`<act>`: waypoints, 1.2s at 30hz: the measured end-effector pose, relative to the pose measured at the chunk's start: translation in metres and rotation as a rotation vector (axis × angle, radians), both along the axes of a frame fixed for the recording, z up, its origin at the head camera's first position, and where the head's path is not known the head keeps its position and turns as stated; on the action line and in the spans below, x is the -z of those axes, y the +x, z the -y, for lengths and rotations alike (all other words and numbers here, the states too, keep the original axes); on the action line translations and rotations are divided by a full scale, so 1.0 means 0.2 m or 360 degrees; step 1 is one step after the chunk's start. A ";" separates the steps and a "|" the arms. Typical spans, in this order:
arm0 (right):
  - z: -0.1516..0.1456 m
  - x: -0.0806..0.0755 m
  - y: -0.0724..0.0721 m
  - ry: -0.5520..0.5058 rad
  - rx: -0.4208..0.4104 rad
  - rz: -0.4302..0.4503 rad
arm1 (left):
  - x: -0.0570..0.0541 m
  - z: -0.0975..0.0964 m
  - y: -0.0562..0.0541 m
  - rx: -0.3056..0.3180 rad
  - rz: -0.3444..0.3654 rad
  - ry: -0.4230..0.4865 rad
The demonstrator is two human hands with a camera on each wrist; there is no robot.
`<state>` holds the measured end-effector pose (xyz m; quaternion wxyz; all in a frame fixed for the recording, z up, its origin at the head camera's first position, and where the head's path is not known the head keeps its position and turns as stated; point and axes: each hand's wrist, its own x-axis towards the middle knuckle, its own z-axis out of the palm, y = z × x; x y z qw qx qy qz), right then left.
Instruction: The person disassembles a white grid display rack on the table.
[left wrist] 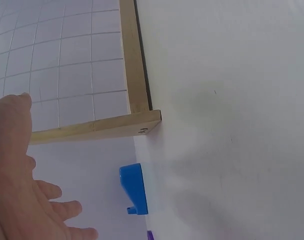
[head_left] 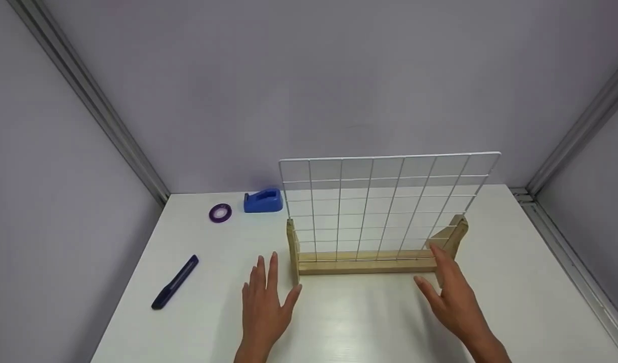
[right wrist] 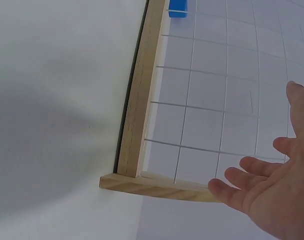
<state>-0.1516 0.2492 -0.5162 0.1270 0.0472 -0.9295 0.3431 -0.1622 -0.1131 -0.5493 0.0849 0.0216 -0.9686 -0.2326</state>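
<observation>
A white wire grid panel (head_left: 389, 157) stands leaning back in a wooden stand (head_left: 367, 267), which has a crossbar and two side pieces. My left hand (head_left: 264, 315) is spread with straight fingers just in front of and left of the left side piece (left wrist: 92, 127), apart from it. My right hand (head_left: 456, 305) is held with thumb and fingers apart by the right side piece (head_left: 455, 237), covering part of it. In the right wrist view its fingers (right wrist: 232, 192) overlap the end of that wood; whether they touch it I cannot tell. Neither hand holds anything.
Behind the stand to the left sits a blue tape dispenser (head_left: 263, 201). A purple tape roll (head_left: 211, 214) lies beside it. Nearer on the left is a dark blue utility knife (head_left: 175, 282). Pale walls enclose the back and sides of the white table (head_left: 339, 322).
</observation>
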 end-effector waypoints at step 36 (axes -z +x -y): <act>0.49 0.12 -0.26 -0.0939 0.0192 -0.0175 | 0.07 -0.12 -0.22 0.0081 -0.0041 0.0972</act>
